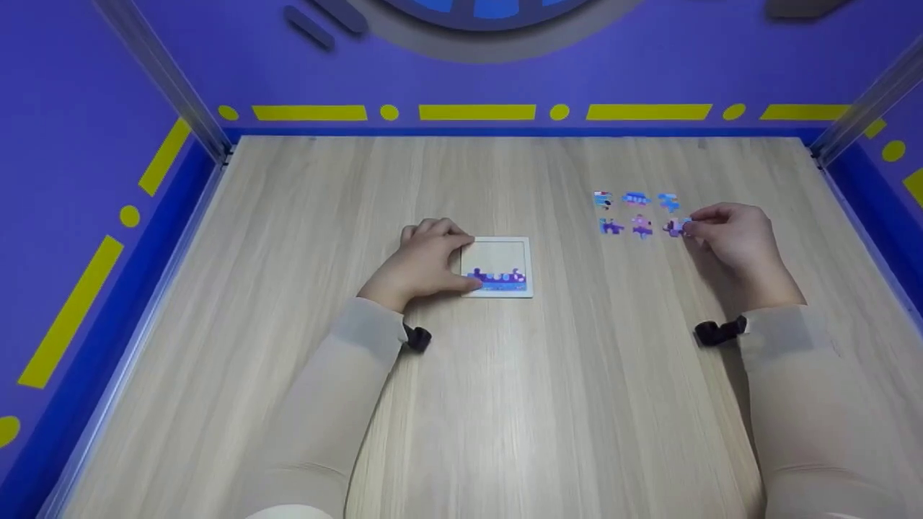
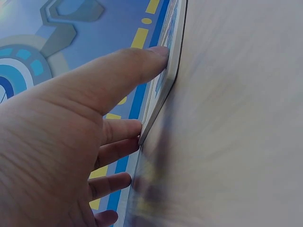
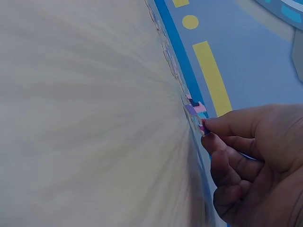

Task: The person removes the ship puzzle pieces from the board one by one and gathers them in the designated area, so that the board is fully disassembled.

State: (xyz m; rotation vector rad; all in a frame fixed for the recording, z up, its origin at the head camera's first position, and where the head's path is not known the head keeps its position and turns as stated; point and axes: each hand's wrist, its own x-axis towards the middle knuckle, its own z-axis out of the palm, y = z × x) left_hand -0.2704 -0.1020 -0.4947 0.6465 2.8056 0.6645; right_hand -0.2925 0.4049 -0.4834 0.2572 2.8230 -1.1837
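Observation:
A small white-rimmed square jigsaw tray (image 1: pixel 529 267) lies on the table, its bottom row filled with purple and blue pieces (image 1: pixel 505 280). My left hand (image 1: pixel 425 263) holds the tray's left side, thumb over the lower left part and a fingertip at the upper left corner; the left wrist view shows the thumb (image 2: pixel 137 66) on top of the tray (image 2: pixel 163 85). Off to the right, my right hand (image 1: pixel 739 234) pinches a pink and purple puzzle piece (image 1: pixel 675 228) between thumb and fingertips. The right wrist view has that piece (image 3: pixel 195 111) partly hidden by the fingers.
Loose puzzle pieces lie in two rows left of my right hand, among them a blue one (image 1: pixel 636 198) and a pink one (image 1: pixel 641 226). The wooden table (image 1: pixel 497 404) meets purple walls (image 1: pixel 505 79) with yellow markings at its back and sides.

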